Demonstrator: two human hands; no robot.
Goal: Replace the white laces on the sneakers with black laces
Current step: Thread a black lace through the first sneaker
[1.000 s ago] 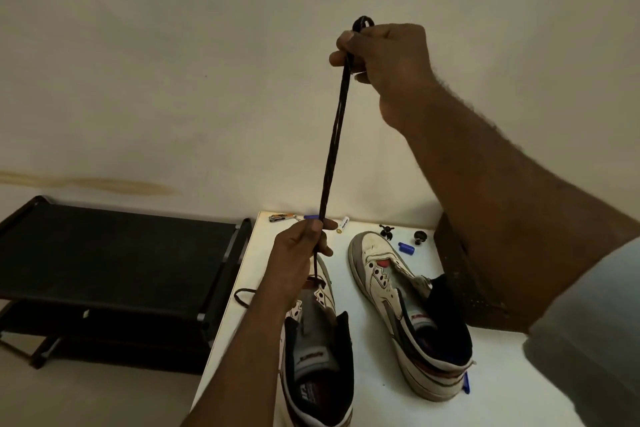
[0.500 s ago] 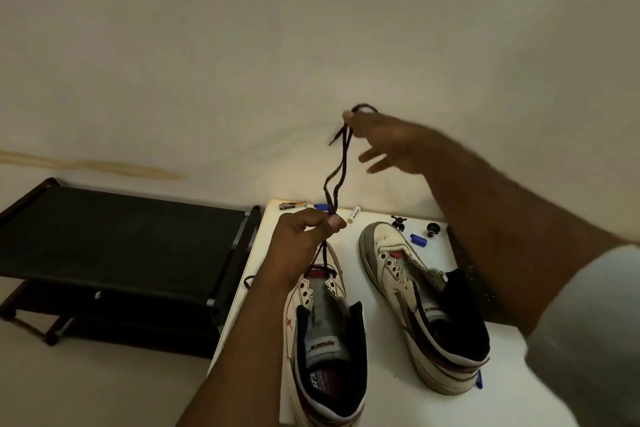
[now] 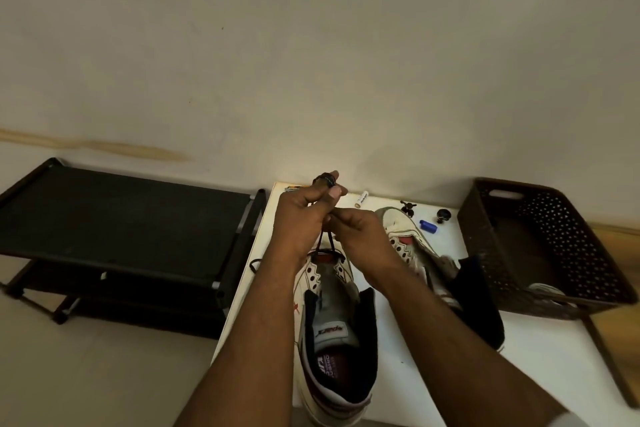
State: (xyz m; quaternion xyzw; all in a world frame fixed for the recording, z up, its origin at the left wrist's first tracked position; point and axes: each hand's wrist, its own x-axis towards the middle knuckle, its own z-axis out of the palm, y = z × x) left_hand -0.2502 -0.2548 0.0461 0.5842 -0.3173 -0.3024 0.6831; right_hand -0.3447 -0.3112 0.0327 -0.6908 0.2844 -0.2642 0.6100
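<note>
Threading (bottom eyelets) is underway: both hands, left [image 3: 300,218] and right [image 3: 360,229], are pinching the black lace [image 3: 325,244] above the near sneaker [image 3: 332,322]; crossing likely follows.

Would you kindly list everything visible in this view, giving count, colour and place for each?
sneakers: two, white with red and black trim, on the table; one under the hands, the other to its right
black lace: one, black, running from the nearer sneaker's lowest eyelets up into the hands
table: one, white, against the wall
basket: one, dark brown, perforated, on the table's right side
rack: one, black, left of the table
small tube: one, white, at the table's far edge
blue cap: one, blue, beyond the right sneaker
small dark pieces: two, black, at the far edge
left hand: one, pinching the lace
right hand: one, gripping the lace beside it
</note>
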